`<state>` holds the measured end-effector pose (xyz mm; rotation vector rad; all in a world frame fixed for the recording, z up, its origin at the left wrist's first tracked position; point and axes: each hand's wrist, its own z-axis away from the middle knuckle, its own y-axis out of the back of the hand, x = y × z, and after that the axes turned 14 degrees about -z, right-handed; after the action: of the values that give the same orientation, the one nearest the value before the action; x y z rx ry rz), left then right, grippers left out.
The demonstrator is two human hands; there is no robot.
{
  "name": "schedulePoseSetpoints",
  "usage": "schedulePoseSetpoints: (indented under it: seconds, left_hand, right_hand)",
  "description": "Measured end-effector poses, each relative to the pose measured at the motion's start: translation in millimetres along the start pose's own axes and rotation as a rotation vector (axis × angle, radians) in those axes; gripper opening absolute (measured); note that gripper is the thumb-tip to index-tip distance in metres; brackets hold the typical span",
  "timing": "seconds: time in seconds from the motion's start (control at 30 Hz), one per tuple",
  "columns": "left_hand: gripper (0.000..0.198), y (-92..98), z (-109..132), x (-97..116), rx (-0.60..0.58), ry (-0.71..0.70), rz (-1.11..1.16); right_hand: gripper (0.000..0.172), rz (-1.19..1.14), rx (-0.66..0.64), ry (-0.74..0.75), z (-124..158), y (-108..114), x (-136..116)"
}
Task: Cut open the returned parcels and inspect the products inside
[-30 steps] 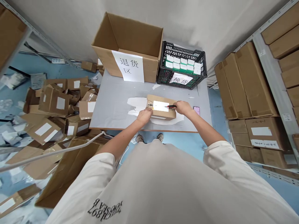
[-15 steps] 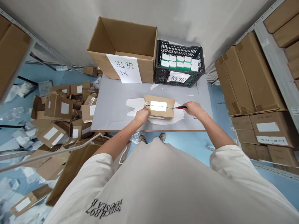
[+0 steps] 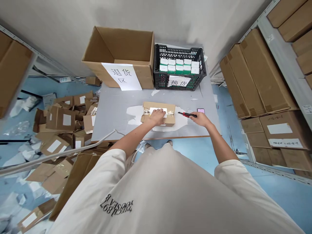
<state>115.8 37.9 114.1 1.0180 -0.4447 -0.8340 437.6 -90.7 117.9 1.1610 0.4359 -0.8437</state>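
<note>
A small cardboard box point(image 3: 171, 119) with a white label and clear tape lies on the table before me. My left hand point(image 3: 158, 116) is on top of it, fingers bent over the label and hiding part of it; exactly what they pinch is hidden. To the right, my right hand point(image 3: 200, 119) is closed round a red and black utility knife point(image 3: 187, 114). Its tip points left toward the box and is apart from it. A phone point(image 3: 201, 110) lies just beyond my right hand.
At the table's point(image 3: 117, 112) back stand a large open carton point(image 3: 143, 76) with a paper sign and a black plastic crate point(image 3: 165, 85) holding white-and-green boxes. Discarded cartons point(image 3: 60, 118) heap on the left floor. A shelf of cartons point(image 3: 255, 78) stands right. A pale hose-like line point(image 3: 80, 150) crosses the lower left.
My left hand has moved from the box's left front corner onto its top. The knife has come away from the box's right end, its tip now clear. The view has shifted slightly.
</note>
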Motion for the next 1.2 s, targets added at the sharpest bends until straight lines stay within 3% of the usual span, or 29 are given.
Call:
schedulePoseSetpoints:
  seconds: [0.27,0.67,0.9,1.2]
  left_hand:
    - [0.076,-1.2,-13,4,-0.03,0.01,-0.066]
    - [0.068,4.1,-7,5,-0.077,0.093,0.019]
    - [0.087,1.5,-12,12,-0.064,0.115,0.021]
    - [0.078,-2.1,0,19,-0.016,0.099,-0.031]
  right_hand:
    - [0.039,-0.204,-0.051,0.023,-14,-16,9]
    - [0.024,-0.225,-0.103,0.001,-36,-28,13]
    - [0.023,-0.203,-0.09,0.003,-32,-25,13]
    - [0.029,-0.154,-0.129,0.065,-41,-23,15]
